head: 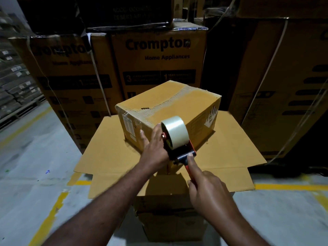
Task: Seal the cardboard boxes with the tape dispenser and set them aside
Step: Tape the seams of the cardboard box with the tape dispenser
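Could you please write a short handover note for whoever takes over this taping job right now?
Right hand grips the tape dispenser by its red handle, roll at the small box's near corner.
Left hand lies flat on that box's near side.
The small box sits on the open flaps of a bigger box.
No fresh tape shows on top.
Left: tape the seam, set it aside.

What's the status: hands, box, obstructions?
Right hand grips tape dispenser handle. Left hand flat against small box, near corner. It sits on larger carton open flaps. Nothing blocking the top seam.
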A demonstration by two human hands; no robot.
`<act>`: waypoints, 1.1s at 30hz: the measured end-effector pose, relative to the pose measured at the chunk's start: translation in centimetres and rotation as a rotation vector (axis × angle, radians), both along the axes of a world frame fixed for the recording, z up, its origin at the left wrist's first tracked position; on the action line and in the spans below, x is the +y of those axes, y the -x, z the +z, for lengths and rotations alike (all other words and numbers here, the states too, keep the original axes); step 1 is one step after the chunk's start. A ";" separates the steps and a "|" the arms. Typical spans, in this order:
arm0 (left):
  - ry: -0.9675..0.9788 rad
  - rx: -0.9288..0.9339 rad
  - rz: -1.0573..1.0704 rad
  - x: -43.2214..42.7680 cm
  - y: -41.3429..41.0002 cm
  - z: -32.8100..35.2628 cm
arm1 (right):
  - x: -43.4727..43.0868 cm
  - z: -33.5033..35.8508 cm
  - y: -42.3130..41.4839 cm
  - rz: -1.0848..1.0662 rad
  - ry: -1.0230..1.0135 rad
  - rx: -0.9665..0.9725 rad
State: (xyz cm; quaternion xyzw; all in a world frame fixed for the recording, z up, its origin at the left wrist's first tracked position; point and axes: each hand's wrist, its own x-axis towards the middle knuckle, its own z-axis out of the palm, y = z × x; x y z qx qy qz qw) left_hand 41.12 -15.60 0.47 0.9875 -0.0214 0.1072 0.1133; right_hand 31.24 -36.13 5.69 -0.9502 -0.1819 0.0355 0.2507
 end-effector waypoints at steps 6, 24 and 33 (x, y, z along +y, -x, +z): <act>0.193 -0.060 -0.062 0.4 0.0 1.4 | -2.5 4.7 -1.3 -0.056 -0.079 0.157; 0.934 0.171 -0.287 3.6 -0.5 1.9 | -4.4 13.4 -7.7 0.130 -0.383 0.454; 0.313 -0.272 0.140 -2.8 -0.4 -1.1 | 0.7 10.0 -13.2 -0.009 -0.914 0.304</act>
